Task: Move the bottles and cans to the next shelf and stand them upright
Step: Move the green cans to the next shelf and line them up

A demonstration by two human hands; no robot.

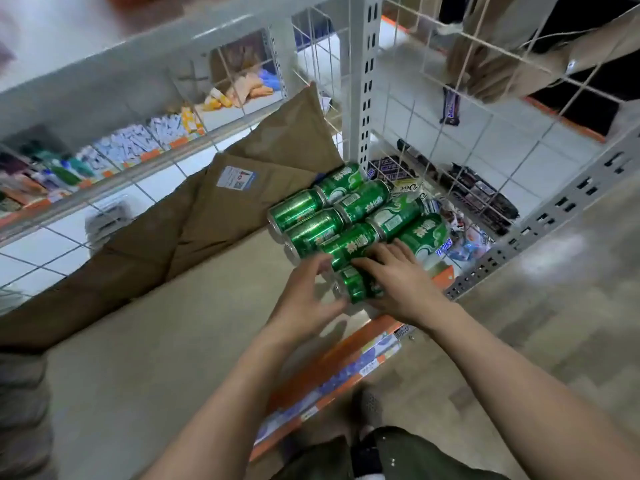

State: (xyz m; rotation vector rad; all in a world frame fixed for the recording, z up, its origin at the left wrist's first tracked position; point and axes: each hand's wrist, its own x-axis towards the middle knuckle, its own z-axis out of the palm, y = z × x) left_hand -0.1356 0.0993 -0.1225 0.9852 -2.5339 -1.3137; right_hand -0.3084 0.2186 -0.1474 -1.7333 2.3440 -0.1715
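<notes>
Several green cans (349,209) lie on their sides in a tight cluster at the right end of a beige shelf board (180,327), against the white upright post. The nearest green can (360,289) lies at the front of the cluster, close to the shelf's orange edge. My right hand (398,282) rests over this can from the right, fingers spread across it. My left hand (308,292) touches its left end with curled fingers. Both hands appear to hold this one can between them. No bottles are in view.
A brown padded envelope (221,209) with a white label leans behind the cans. Wire mesh (450,140) divides off the adjoining shelf with dark snack bars (478,192). An upper shelf (104,150) holds small packaged goods. An orange price strip (346,368) runs along the shelf front.
</notes>
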